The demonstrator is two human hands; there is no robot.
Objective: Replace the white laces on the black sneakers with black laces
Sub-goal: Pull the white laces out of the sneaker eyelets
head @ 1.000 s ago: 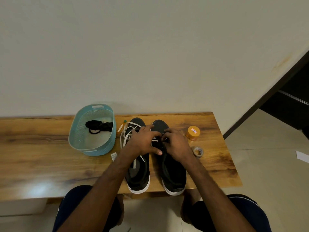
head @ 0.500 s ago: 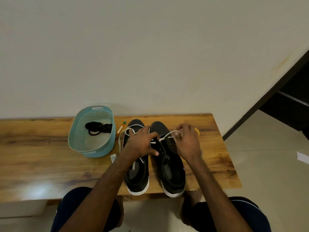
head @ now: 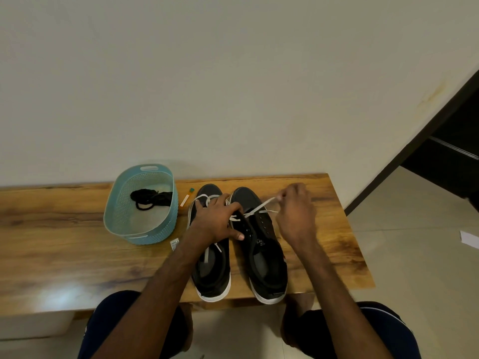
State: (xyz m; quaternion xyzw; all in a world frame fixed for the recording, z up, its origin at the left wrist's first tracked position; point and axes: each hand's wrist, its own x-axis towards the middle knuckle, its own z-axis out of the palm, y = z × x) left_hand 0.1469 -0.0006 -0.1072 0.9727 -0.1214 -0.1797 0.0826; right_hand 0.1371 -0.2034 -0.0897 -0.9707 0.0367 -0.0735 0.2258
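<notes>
Swung toward two o'clock, my right hand (head: 295,216) pinches the flat white lace (head: 261,204), mostly unthreaded; spread left hand (head: 217,221) steadies black white-soled sneakers (head: 267,257); coiled black laces (head: 151,199) wait.

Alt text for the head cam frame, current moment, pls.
A person's right hand pinches a white lace stretched out from the right black sneaker on a wooden bench, while the left hand rests across it and the left sneaker. Black laces lie in a blue basket to the left.
</notes>
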